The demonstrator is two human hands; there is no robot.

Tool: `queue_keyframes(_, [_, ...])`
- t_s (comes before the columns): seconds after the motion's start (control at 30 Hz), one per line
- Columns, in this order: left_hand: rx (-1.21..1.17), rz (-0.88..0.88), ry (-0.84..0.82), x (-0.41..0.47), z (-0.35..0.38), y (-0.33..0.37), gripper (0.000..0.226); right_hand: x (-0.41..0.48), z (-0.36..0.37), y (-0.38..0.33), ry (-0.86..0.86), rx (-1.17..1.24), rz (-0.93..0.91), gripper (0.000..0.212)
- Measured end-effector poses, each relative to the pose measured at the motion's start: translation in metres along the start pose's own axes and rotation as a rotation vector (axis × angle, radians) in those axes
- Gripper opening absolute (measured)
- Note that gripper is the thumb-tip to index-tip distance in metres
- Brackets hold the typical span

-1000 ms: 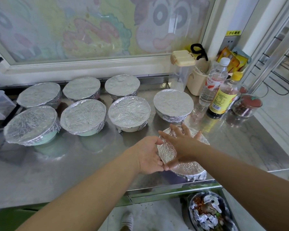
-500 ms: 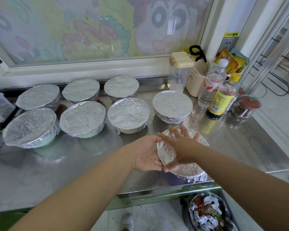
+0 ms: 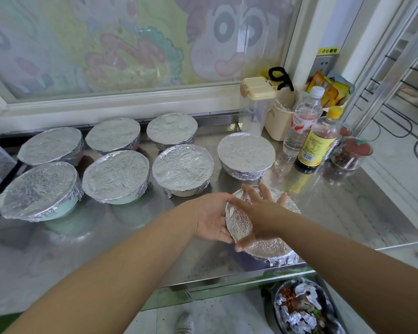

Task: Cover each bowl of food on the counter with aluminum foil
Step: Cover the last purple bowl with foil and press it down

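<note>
Right hand (image 3: 258,213): we press it flat, fingers spread, on the foil (image 3: 239,221).
Left hand (image 3: 212,218): fingers relaxed, we cup the bowl (image 3: 282,260) on its left side.
Bowl: at the desk (image 3: 348,213) front edge, seven foiled bowls (image 3: 182,167) behind.

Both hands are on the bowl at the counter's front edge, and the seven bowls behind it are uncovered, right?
No: the head view shows those seven bowls covered with foil. The left hand and right hand are on the front bowl.
</note>
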State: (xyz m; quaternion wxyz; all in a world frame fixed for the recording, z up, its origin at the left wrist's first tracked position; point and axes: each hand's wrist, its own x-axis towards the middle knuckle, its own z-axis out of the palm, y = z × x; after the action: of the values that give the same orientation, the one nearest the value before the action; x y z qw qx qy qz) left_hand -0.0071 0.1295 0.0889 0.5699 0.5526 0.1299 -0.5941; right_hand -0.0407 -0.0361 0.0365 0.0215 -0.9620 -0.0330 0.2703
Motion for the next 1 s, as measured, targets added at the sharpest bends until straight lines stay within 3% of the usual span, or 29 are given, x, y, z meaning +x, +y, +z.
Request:
queue_keyframes(0.17, [-0.099,0.000,-0.005,0.003,-0.005,0.001,0.054,0.000,0.005,-0.003,0.045,0.018,0.054,0.137])
queue_keyframes(0.3, [-0.308,0.168,0.125,0.013,-0.014,-0.004,0.069,0.000,0.009,-0.007,0.116,0.072,0.210,0.133])
queue_keyframes(0.37, [-0.422,0.285,0.177,0.021,-0.014,-0.012,0.064,-0.001,0.008,-0.002,0.120,0.083,0.267,0.130])
queue_keyframes(0.53, [-0.645,0.482,0.207,0.036,-0.006,-0.029,0.042,-0.004,-0.006,0.018,0.032,0.116,0.100,0.139])
queue_keyframes(0.63, [-0.663,0.557,0.243,0.040,-0.003,-0.034,0.027,-0.004,-0.009,0.023,-0.045,0.123,0.044,0.136])
queue_keyframes(0.8, [-0.421,0.508,0.469,0.053,0.002,-0.072,0.014,-0.002,-0.004,0.023,-0.040,0.128,0.057,0.136])
queue_keyframes(0.9, [-0.330,0.498,0.347,0.067,0.013,-0.097,0.030,-0.002,-0.003,0.022,-0.031,0.128,0.067,0.136])
queue_keyframes(1.0, [-0.358,0.466,0.296,0.072,0.021,-0.096,0.066,-0.003,-0.004,0.020,-0.033,0.120,0.072,0.137])
